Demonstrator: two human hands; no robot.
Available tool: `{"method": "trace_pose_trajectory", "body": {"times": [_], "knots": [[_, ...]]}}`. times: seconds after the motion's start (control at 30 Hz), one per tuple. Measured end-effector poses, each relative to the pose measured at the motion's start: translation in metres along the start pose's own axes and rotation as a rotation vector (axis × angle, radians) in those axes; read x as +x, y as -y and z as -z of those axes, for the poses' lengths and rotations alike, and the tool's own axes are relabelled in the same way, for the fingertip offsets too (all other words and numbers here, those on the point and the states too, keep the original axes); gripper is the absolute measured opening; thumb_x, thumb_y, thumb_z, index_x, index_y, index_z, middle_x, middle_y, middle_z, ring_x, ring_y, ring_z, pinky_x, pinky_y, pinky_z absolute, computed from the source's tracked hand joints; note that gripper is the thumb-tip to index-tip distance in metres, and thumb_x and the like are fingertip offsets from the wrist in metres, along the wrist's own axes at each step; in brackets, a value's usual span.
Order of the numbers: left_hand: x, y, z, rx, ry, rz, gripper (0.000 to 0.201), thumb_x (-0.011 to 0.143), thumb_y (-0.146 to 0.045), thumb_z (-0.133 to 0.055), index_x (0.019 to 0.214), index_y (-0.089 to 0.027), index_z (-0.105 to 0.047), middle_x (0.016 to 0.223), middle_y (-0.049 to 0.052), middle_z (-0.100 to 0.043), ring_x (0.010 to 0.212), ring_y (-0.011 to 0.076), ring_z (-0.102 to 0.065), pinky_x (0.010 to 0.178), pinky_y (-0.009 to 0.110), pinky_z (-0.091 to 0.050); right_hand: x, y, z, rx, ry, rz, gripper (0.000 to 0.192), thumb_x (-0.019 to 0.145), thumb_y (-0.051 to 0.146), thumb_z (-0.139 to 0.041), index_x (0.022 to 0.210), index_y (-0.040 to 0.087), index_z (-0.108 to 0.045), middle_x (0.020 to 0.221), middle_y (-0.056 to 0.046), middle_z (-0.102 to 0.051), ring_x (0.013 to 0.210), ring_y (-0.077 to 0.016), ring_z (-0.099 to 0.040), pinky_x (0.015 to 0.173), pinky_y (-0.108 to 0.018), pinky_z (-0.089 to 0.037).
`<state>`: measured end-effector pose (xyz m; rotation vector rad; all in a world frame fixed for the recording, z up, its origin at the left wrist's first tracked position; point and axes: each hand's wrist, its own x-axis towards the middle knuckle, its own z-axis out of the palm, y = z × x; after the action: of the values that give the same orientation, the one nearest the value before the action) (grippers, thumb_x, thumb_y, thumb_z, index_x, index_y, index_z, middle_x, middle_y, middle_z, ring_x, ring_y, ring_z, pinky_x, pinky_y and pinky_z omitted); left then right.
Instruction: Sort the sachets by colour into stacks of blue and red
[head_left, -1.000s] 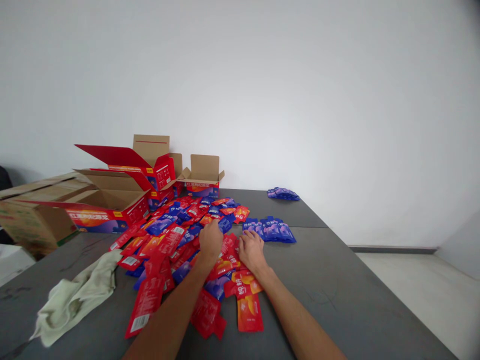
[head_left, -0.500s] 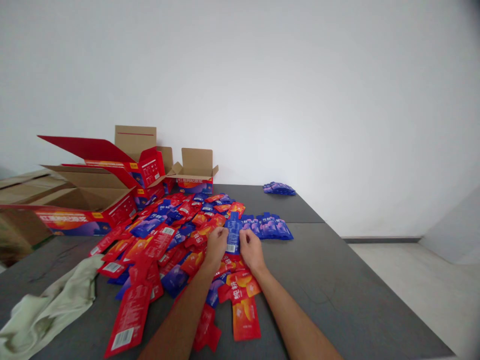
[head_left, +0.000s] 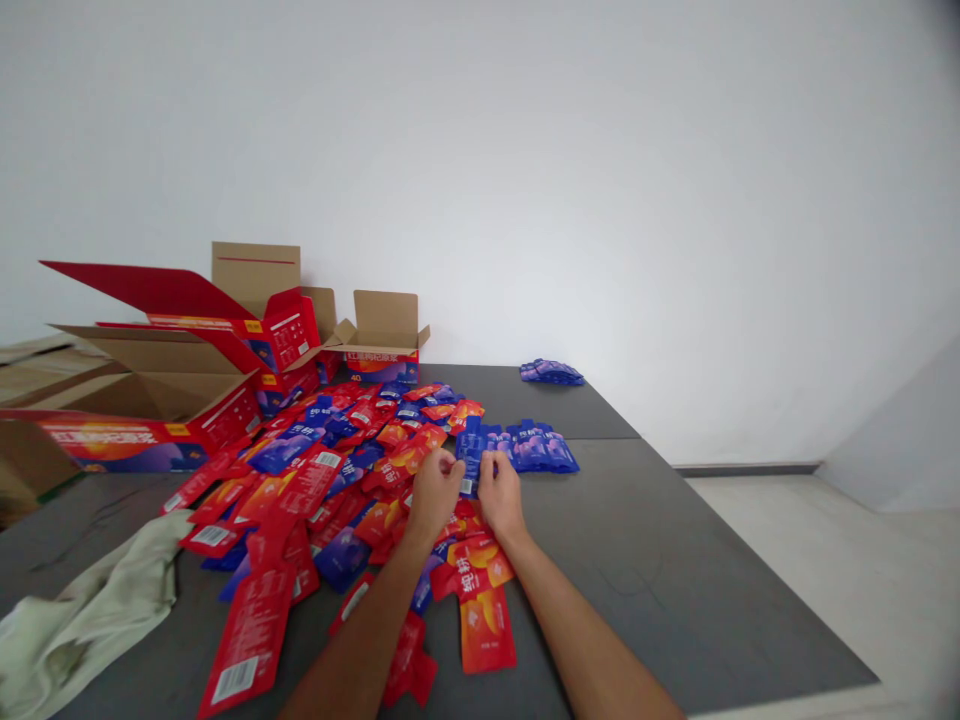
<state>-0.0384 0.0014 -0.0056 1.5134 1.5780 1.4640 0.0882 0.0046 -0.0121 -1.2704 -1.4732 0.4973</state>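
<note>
Both your hands, left (head_left: 433, 492) and right (head_left: 499, 493), pinch one blue pouch (head_left: 470, 458); loosen your grip and it drops among the red pouches (head_left: 390, 470).

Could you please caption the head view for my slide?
Both hands hold a blue packet above mixed red and blue packets on a grey table.
</note>
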Motion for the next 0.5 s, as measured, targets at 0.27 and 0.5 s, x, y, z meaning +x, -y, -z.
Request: {"method": "trace_pose_trajectory", "body": {"times": [0.27,0.5], "knots": [[-0.004,-0.012,-0.001,-0.226,0.128,0.006,0.028,0.087,-0.04,-0.053,0.097,-0.018,-0.066,0.091,0.005,-0.071,0.087,0.0201,-0.064,0.082,0.031,-0.049,-0.005,0.015,0.001,0.074,0.218,0.135,0.03,0.099,0.036,-0.037,0.102,0.021,-0.063,0.102,-0.005,-0.065,0.097,-0.0179,-0.059,0.089,-0.029,-0.046],[0.002,0.001,0.006,-0.356,-0.039,0.126,0.025,0.078,-0.041,-0.064,0.073,-0.017,-0.062,0.064,-0.003,-0.06,0.066,0.014,-0.057,0.063,0.023,-0.045,-0.018,0.013,-0.012,-0.175,0.211,0.217,0.054,0.084,0.028,-0.063,0.137,0.021,-0.054,0.132,-0.013,-0.055,0.125,-0.0256,-0.049,0.108,-0.041,-0.039]]}}
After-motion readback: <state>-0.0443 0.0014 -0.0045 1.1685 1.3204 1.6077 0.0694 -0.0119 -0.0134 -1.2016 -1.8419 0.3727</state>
